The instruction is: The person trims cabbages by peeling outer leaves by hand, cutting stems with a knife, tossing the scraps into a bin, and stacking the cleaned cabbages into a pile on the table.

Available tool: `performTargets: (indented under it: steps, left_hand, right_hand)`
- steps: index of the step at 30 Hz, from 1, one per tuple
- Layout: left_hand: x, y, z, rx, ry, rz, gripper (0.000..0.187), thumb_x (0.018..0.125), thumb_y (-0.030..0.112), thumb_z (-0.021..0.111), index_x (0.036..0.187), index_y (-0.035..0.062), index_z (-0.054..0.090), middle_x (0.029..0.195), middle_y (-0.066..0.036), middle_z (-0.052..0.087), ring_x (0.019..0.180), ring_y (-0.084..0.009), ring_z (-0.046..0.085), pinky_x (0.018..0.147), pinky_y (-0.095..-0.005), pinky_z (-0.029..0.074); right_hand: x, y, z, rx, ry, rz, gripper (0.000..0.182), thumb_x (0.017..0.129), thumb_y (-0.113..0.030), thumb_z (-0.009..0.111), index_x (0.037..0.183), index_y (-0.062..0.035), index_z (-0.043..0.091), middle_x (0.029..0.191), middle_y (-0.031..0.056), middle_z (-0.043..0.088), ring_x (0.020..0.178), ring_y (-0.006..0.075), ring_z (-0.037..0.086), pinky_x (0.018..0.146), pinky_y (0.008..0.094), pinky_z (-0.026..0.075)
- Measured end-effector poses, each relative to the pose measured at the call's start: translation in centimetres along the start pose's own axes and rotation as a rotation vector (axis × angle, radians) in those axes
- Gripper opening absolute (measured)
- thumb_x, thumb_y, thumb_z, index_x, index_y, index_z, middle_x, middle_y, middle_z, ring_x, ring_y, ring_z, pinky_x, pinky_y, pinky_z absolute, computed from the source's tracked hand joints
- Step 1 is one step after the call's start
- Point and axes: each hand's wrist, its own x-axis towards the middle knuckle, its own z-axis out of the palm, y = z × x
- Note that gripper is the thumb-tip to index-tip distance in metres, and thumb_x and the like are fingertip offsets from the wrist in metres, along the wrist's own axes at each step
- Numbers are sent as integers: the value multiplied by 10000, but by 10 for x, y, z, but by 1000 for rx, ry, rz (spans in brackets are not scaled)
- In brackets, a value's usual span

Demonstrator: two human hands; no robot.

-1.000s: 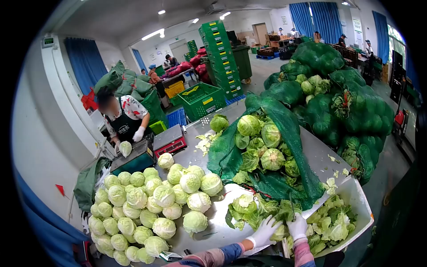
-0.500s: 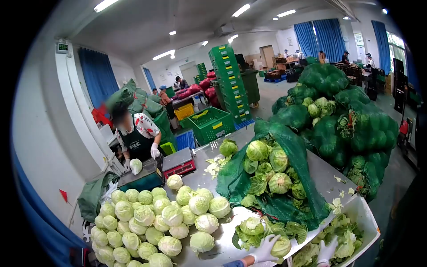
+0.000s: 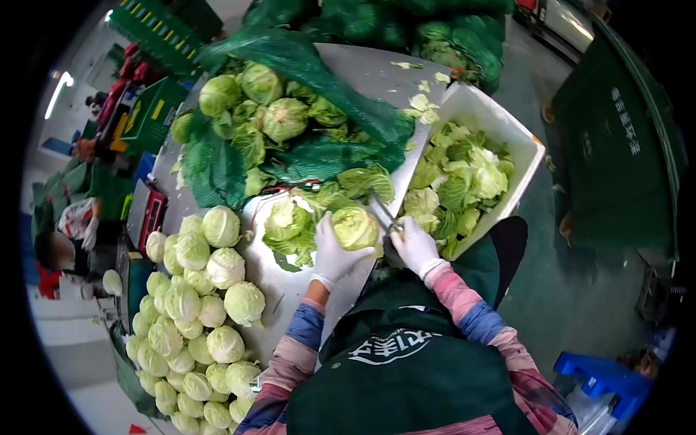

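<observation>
My left hand (image 3: 333, 254), in a white glove, is closed around the side of a pale green cabbage (image 3: 355, 228) at the table's front edge. My right hand (image 3: 415, 248), also gloved, grips a knife (image 3: 382, 209) whose metal blade lies right beside that cabbage. Another cabbage with loose outer leaves (image 3: 286, 220) sits just left of my left hand. Behind both, a green mesh sack (image 3: 210, 170) lies open with several untrimmed cabbages (image 3: 286, 119) inside. Dark green leaves (image 3: 366, 181) spread in front of the sack, close to the knife tip.
A white bin (image 3: 487, 109) full of cabbage leaves (image 3: 464, 177) stands at my right. Trimmed cabbages (image 3: 185, 301) are piled on the metal table (image 3: 272, 301) at left. Beyond them are a red scale (image 3: 148, 206) and a co-worker (image 3: 72, 225). A large green container (image 3: 616, 138) stands far right.
My view has swung down and turned. My right hand has moved from over the leaf bin to beside the cabbage, where a knife now shows in it. My left hand stays on the cabbage.
</observation>
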Motion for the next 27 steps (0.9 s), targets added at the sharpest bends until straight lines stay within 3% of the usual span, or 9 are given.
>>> performTargets:
  steps: [3, 7, 15, 21, 24, 25, 27]
  left_hand:
    - [0, 5, -6, -28, -40, -40, 1173, 528, 376, 899, 1386, -88, 247, 1324, -261, 369, 1233, -393, 393, 1061, -433, 340]
    - [13, 3, 2, -37, -4, 1, 1157, 547, 375, 898, 1381, -96, 249, 1290, -250, 385, 1218, -385, 402, 1060, -420, 340]
    - [19, 11, 6, 5, -3, -43, 1090, 563, 336, 880, 1366, -81, 272, 1286, -251, 385, 1214, -394, 392, 1049, -439, 338]
    - [16, 4, 7, -4, 6, 2, 1078, 557, 311, 876, 1367, -71, 276, 1298, -239, 376, 1232, -395, 371, 1061, -441, 321]
    - [10, 5, 10, 10, 54, 37, 1079, 546, 292, 877, 1369, -64, 277, 1299, -231, 378, 1236, -390, 369, 1069, -442, 312]
    - [4, 0, 9, -55, 76, 37, 1066, 560, 291, 879, 1372, -53, 281, 1296, -216, 381, 1240, -352, 387, 1073, -424, 319]
    - [-7, -19, 8, -267, 112, -57, 1089, 561, 299, 894, 1383, -45, 267, 1327, -212, 366, 1261, -337, 377, 1078, -410, 318]
  right_hand:
    - [-7, -15, -4, 44, 22, -114, 241, 893, -313, 575, 951, -84, 528, 751, 166, 643, 692, 396, 628, 618, 484, 491]
    - [1, -15, -3, -15, -39, -142, 238, 885, -306, 578, 882, -71, 534, 755, 158, 643, 684, 382, 631, 610, 474, 495]
    - [7, -11, 11, -62, -184, -60, 331, 881, -281, 535, 1066, -8, 562, 1001, 205, 635, 826, 400, 639, 731, 468, 520]
    - [13, -5, 14, 19, -232, -57, 359, 902, -302, 497, 1093, -4, 557, 993, 229, 643, 863, 443, 626, 786, 491, 499]
    - [41, 0, 35, -54, -379, 155, 366, 927, -307, 471, 1133, -11, 535, 918, 301, 639, 914, 468, 611, 814, 531, 471]
    - [40, -1, 39, -78, -278, 43, 369, 930, -292, 482, 1173, -15, 504, 829, 249, 657, 739, 407, 655, 675, 491, 513]
    - [30, -9, 30, 319, -413, 206, 375, 933, -257, 487, 1233, -34, 468, 751, 137, 645, 518, 255, 620, 459, 381, 487]
